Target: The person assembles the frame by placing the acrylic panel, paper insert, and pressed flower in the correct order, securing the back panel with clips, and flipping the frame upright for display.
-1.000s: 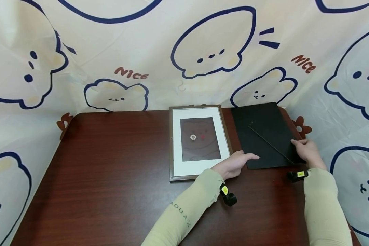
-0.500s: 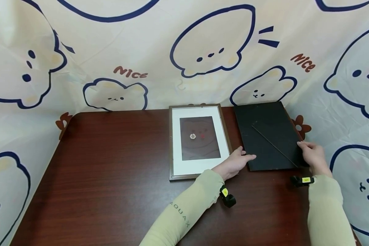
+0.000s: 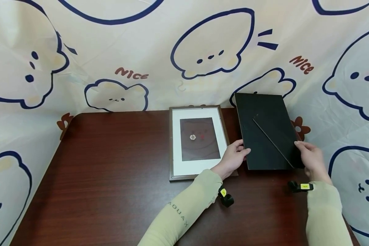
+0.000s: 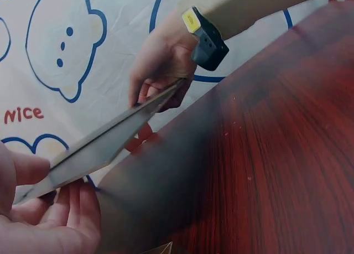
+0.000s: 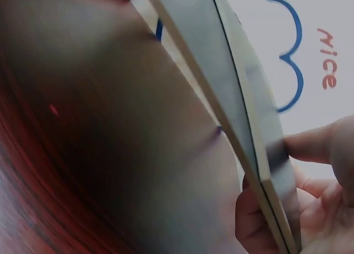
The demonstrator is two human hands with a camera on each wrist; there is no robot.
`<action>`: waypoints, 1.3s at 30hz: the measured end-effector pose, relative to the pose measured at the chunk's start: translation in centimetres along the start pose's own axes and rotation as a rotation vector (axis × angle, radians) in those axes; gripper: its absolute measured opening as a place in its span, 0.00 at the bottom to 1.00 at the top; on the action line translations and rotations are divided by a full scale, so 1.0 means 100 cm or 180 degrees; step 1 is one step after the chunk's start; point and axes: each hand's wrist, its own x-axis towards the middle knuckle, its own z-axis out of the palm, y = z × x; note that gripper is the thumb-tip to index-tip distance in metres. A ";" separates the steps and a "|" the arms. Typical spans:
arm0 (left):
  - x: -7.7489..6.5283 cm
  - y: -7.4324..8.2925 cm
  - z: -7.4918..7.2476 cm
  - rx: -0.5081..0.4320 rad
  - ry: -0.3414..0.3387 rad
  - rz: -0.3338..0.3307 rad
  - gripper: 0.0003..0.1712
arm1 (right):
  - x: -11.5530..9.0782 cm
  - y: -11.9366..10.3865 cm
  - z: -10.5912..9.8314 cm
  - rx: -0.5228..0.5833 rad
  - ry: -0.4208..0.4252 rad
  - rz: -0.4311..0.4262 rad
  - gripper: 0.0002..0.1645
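1. Dark reddish-brown wooden table (image 3: 110, 177) with a glossy grain, filling the lower part of the head view; a person's two arms in pale green sleeves reach over it from the near side, each wrist wearing a small black device with a yellow label.
2. Left hand (image 3: 232, 157): it pinches the left edge of a flat black panel (image 3: 264, 119), thumb above and fingers curled beneath, as the left wrist view shows.
3. Right hand (image 3: 313, 160): it grips the panel's right edge between thumb and curled fingers.
4. Panel: held raised above the right side of the table, tilted; a thin strip (image 3: 272, 140) runs diagonally across its dark face.
5. Picture frame (image 3: 171, 147): lying flat just left of the panel, with a white mat around a dark centre; the left forearm crosses in front of its near right corner.
6. Behind everything, cream cloth (image 3: 160, 44) printed with blue-outlined cartoon animals, brown flowers and the word "Nice".
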 end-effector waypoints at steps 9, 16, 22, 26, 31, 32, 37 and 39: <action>-0.004 -0.003 -0.016 -0.0132 0.0085 0.0308 0.25 | -0.017 -0.017 0.027 0.0086 0.0073 -0.0345 0.26; -0.008 0.000 -0.034 -0.0330 -0.0040 0.0375 0.26 | -0.021 -0.017 0.033 -0.0098 -0.0107 -0.0432 0.36; -0.015 0.002 -0.054 -0.0496 -0.0206 0.0294 0.28 | -0.024 -0.019 0.032 -0.0244 -0.0443 -0.0479 0.46; -0.023 0.002 -0.069 -0.0480 -0.0233 0.0226 0.28 | -0.026 -0.021 0.035 -0.0279 -0.0571 -0.0568 0.46; -0.031 0.001 -0.086 -0.0601 -0.0269 0.0188 0.27 | -0.029 -0.022 0.041 -0.0248 -0.0578 -0.0676 0.43; -0.032 0.001 -0.089 -0.0633 -0.0277 0.0174 0.26 | -0.029 -0.023 0.042 -0.0226 -0.0589 -0.0712 0.42; -0.040 0.000 -0.105 -0.0632 -0.0229 0.0170 0.27 | -0.033 -0.025 0.048 0.0065 -0.0870 -0.0858 0.38; -0.043 0.001 -0.111 -0.0627 -0.0221 0.0175 0.28 | -0.035 -0.027 0.051 0.0182 -0.1024 -0.0880 0.37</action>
